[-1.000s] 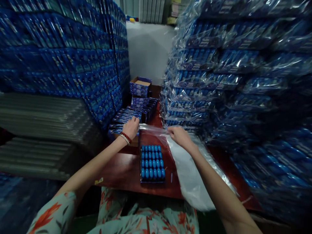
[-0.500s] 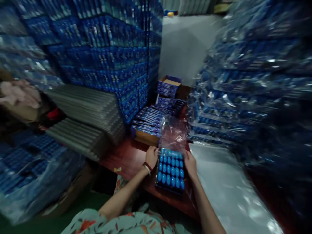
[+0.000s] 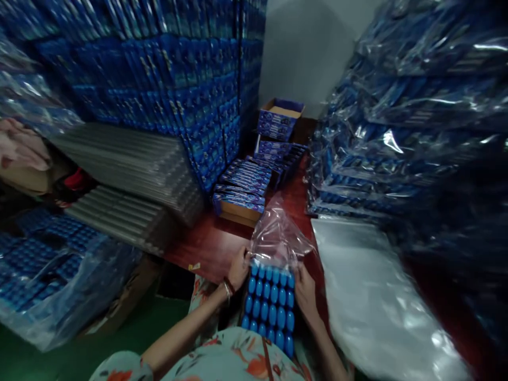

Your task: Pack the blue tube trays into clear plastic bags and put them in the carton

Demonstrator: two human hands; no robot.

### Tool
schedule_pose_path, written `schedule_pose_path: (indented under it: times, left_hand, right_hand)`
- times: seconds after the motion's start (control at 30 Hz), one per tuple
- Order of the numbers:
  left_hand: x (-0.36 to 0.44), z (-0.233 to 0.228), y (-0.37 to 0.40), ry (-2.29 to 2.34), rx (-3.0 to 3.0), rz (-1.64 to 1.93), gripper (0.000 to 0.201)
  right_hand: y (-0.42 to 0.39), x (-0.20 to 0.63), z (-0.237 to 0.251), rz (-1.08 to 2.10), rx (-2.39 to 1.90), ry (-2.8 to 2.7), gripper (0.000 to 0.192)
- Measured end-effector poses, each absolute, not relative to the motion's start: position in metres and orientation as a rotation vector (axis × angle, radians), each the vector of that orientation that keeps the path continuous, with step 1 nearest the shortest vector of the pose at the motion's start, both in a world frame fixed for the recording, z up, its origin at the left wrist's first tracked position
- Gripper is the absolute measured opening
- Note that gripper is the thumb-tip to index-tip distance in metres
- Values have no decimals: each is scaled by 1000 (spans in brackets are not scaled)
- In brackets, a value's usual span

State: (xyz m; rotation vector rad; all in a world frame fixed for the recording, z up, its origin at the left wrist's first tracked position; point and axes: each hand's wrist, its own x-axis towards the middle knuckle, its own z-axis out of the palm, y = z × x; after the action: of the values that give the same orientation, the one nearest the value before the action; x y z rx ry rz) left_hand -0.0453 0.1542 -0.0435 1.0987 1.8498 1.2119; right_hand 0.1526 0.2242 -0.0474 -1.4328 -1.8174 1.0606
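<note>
1. The left hand (image 3: 238, 269) grips the left edge of the flat blue tray of oval blue pieces (image 3: 269, 307) together with the mouth of the clear plastic bag (image 3: 278, 241); it should pinch film and tray rim as one, so the opening stays spread.
2. The tray sits at the near edge of the red-brown tabletop (image 3: 206, 244), its far end just inside the bag; keeping it level should stop the pieces from spilling.
3. The right hand (image 3: 305, 293) clasps the tray's right edge; an even pull with both sides should avoid snagging the film.
</note>
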Motion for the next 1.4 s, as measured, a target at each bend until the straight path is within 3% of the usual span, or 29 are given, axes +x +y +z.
schedule_pose_path:
  times: [0.33,0.63,0.73,0.83,1.0,1.2,1.4]
  left_hand:
    - [-47,-49,180,1744,1169,1076,6]
    - [-58,-41,154,1853,1409,719,18]
    - [-62,-36,153,1891,1473,592,19]
    - [-63,-27,158,1948,1542,744,26]
    - [-58,-13,166,1739,1686,1069,19]
    - [-54,-11,139,1703,1882,1112,18]
    - [-58,-34,67,1666,2322,1010,34]
  right_hand:
    - [243,150,-47,1061,-1475,-1515,34]
    - [202,171,-33,984,-1553,-1884,38]
    - [198,176,-28,773,-1586,-2024,44]
    - [207,176,-21,506,-1534,-2140,42]
    - [235,173,-12,634,-1231,-2187,20]
    - [202,177,-7,686,-1113,-2020,16]
    - [134,197,-10,684,-1079,-2071,17]
